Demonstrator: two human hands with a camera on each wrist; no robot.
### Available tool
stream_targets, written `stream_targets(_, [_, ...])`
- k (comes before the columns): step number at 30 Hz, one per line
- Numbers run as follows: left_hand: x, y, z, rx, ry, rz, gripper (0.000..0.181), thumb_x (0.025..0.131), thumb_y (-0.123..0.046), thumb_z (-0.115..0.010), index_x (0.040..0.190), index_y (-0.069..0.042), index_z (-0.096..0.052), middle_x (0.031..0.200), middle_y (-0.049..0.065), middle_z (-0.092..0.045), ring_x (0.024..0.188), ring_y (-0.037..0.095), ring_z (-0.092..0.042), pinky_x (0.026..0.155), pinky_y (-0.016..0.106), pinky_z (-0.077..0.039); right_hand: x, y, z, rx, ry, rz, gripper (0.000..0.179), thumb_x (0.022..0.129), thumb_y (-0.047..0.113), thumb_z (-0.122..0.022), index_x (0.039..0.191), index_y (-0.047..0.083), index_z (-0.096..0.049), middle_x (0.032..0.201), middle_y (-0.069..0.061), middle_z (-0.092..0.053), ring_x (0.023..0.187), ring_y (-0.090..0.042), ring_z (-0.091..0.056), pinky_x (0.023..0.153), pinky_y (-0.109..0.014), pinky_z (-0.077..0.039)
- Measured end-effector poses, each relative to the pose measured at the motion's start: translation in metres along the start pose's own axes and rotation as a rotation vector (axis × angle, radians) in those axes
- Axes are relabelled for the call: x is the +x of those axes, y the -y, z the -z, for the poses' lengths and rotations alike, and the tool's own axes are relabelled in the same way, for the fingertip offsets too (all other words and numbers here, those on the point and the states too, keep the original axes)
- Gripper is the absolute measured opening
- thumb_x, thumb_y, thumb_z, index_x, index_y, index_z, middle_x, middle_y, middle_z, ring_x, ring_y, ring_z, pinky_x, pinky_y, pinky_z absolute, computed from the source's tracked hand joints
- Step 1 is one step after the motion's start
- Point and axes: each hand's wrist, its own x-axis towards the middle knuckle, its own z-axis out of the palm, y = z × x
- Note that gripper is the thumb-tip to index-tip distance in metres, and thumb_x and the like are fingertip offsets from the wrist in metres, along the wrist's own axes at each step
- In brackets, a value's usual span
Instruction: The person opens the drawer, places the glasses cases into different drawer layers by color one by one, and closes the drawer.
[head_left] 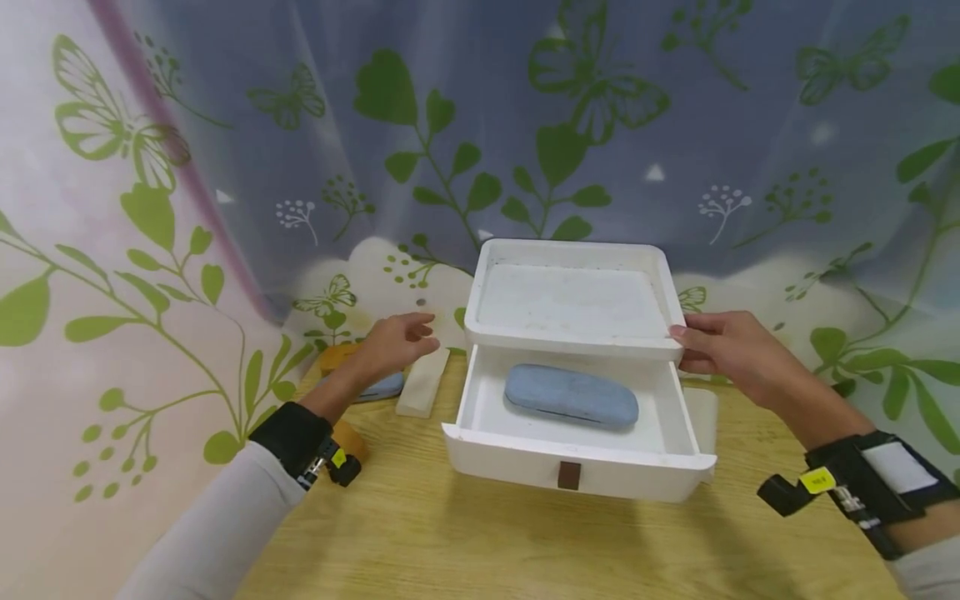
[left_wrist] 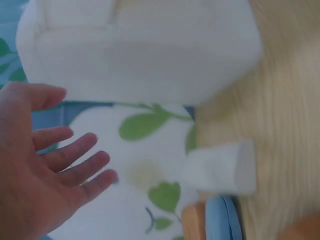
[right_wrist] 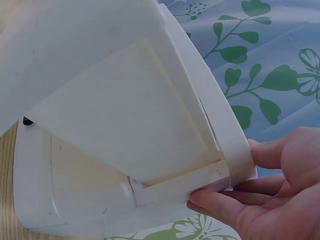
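A: Where is the white box [head_left: 577,345] seen?
B: It is placed right of centre in the head view, on the wooden tabletop [head_left: 390,542]. Its drawer [head_left: 510,461] is pulled out toward the bottom of the frame, and a brown tab [head_left: 569,476] is fixed to the drawer's front.

A: What is held by the right hand [head_left: 738,354]?
B: The box is gripped at its right side, near the middle right of the frame. The thumb is laid on the rim and the other fingers are tucked below, as is also shown in the right wrist view.

A: And by the left hand [head_left: 392,343]?
B: Nothing is held. In the left wrist view its fingers [left_wrist: 75,152] are seen loosely spread; in the head view the hand is raised left of the box, apart from it.

A: What else is shown?
B: A blue glasses case [head_left: 572,396] is contained in the drawer. Left of centre, a white block [head_left: 423,385] is set near a second blue case [head_left: 384,387], which is partly hidden by the left forearm. The background is filled by a leaf-printed cloth [head_left: 480,92].
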Motion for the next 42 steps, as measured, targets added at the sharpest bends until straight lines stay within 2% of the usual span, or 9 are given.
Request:
stream_targets(5, [-0.006, 0.025, 0.003, 0.209, 0.038, -0.033, 0.063, 0.100, -0.030, -0.065, 0.151, 0.002, -0.049, 0.141, 0.027, -0.063, 0.120, 0.044, -0.065, 0.101, 0.058, -0.055, -0.001, 0.000, 0.000, -0.013, -0.008, 0.006, 0.073, 0.110, 0.034, -0.050, 0.162, -0.008, -0.020, 0.158, -0.035, -0.038, 0.111, 0.000, -0.070, 0.096, -0.030, -0.061])
stream_targets(8, [-0.010, 0.044, 0.005, 0.308, 0.056, -0.053, 0.062, 0.100, -0.028, -0.067, 0.149, 0.005, -0.051, 0.141, 0.028, -0.062, 0.120, 0.045, -0.065, 0.101, 0.059, -0.054, -0.001, -0.001, -0.001, -0.006, -0.008, 0.008, 0.072, 0.110, 0.034, -0.050, 0.161, -0.008, -0.020, 0.158, -0.035, -0.039, 0.110, -0.001, -0.071, 0.094, -0.029, -0.061])
stream_targets(10, [-0.014, 0.057, 0.006, 0.342, 0.070, -0.052, 0.061, 0.101, -0.028, -0.066, 0.151, 0.003, -0.050, 0.135, 0.030, -0.064, 0.116, 0.048, -0.064, 0.098, 0.058, -0.054, 0.000, -0.001, -0.001, -0.002, -0.009, 0.008, 0.072, 0.110, 0.034, -0.050, 0.161, -0.008, -0.021, 0.158, -0.035, -0.039, 0.109, 0.000, -0.071, 0.094, -0.029, -0.061])
stream_targets(14, [-0.020, 0.082, 0.006, 0.393, 0.069, -0.053, 0.061, 0.101, -0.026, -0.066, 0.152, 0.001, -0.048, 0.136, 0.031, -0.062, 0.123, 0.051, -0.059, 0.099, 0.060, -0.053, -0.001, -0.003, -0.002, -0.001, -0.010, 0.015, 0.072, 0.110, 0.033, -0.050, 0.161, -0.009, -0.021, 0.158, -0.036, -0.038, 0.110, -0.001, -0.071, 0.095, -0.030, -0.061])
stream_targets(18, [-0.023, 0.099, 0.007, 0.466, 0.062, -0.045, 0.060, 0.098, -0.022, -0.069, 0.148, 0.005, -0.051, 0.144, 0.031, -0.057, 0.126, 0.049, -0.059, 0.101, 0.060, -0.053, -0.001, -0.004, -0.002, 0.001, -0.010, 0.026, 0.072, 0.110, 0.033, -0.052, 0.161, -0.008, -0.021, 0.158, -0.035, -0.039, 0.107, 0.002, -0.071, 0.094, -0.030, -0.061])
stream_targets(23, [-0.024, 0.116, 0.005, 0.551, 0.066, -0.073, 0.055, 0.094, -0.022, -0.074, 0.139, 0.007, -0.060, 0.136, 0.030, -0.063, 0.122, 0.048, -0.062, 0.100, 0.059, -0.053, -0.001, -0.004, -0.002, 0.021, -0.006, 0.033, 0.072, 0.110, 0.033, -0.052, 0.161, -0.008, -0.021, 0.158, -0.036, -0.037, 0.103, 0.007, -0.069, 0.095, -0.030, -0.061])
stream_targets(27, [-0.025, 0.131, -0.001, 0.572, 0.076, -0.056, 0.052, 0.094, -0.021, -0.075, 0.136, 0.007, -0.062, 0.132, 0.028, -0.066, 0.121, 0.047, -0.063, 0.100, 0.058, -0.053, -0.001, -0.004, -0.002, 0.023, -0.013, 0.026, 0.074, 0.109, 0.035, -0.053, 0.161, -0.007, -0.022, 0.159, -0.034, -0.038, 0.102, 0.009, -0.068, 0.096, -0.030, -0.061])
stream_targets(35, [-0.030, 0.144, -0.013, 0.569, 0.079, 0.039, 0.053, 0.092, -0.010, -0.072, 0.140, 0.007, -0.059, 0.129, 0.032, -0.060, 0.114, 0.046, -0.061, 0.095, 0.057, -0.054, -0.002, -0.005, -0.003, 0.041, -0.019, 0.033, 0.074, 0.109, 0.034, -0.053, 0.161, -0.009, -0.021, 0.158, -0.035, -0.038, 0.101, 0.009, -0.068, 0.096, -0.030, -0.061])
stream_targets(42, [-0.034, 0.141, -0.018, 0.627, 0.057, 0.041, 0.050, 0.093, -0.007, -0.071, 0.139, 0.005, -0.059, 0.127, 0.033, -0.056, 0.112, 0.050, -0.056, 0.094, 0.060, -0.052, -0.003, -0.005, -0.003, 0.026, -0.020, 0.026, 0.072, 0.110, 0.034, -0.051, 0.161, -0.007, -0.020, 0.159, -0.035, -0.036, 0.102, 0.009, -0.067, 0.095, -0.028, -0.061])
